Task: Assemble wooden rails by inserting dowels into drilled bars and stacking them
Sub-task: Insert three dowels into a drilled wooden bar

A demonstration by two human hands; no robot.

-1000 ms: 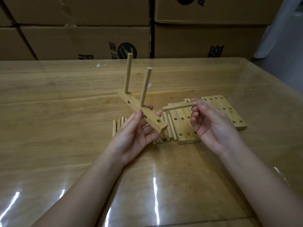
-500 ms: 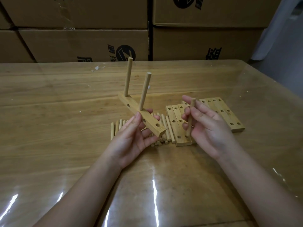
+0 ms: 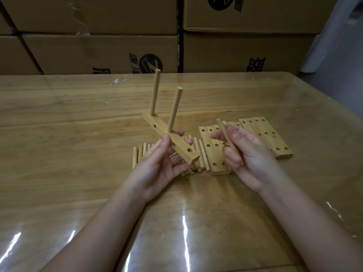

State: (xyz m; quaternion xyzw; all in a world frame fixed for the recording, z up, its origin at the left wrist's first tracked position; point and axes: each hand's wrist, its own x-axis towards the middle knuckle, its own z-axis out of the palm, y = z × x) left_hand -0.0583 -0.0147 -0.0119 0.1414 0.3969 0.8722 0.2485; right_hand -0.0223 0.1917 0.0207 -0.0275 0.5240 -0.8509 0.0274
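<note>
On the table [image 3: 59, 173], loose dowels [image 3: 139, 154] lie in a row near the middle, with drilled bars [image 3: 208, 154] flat just to their right, toward the right edge. Cardboard boxes [image 3: 98, 52] stack behind the far edge.

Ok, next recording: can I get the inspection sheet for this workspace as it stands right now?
Surface: wooden table under a glossy clear cover, with glare streaks near the front.
Job's things: drilled bar held off the table, two upright dowels seated in it; loose dowels lying in a row; spare bars flat side by side.
Clutter: small pale scraps near the far edge.
Hands: left hand grips the drilled bar; right hand holds a single dowel.
Cables: nothing seen.
Surroundings: stacked cardboard boxes behind the table.
</note>
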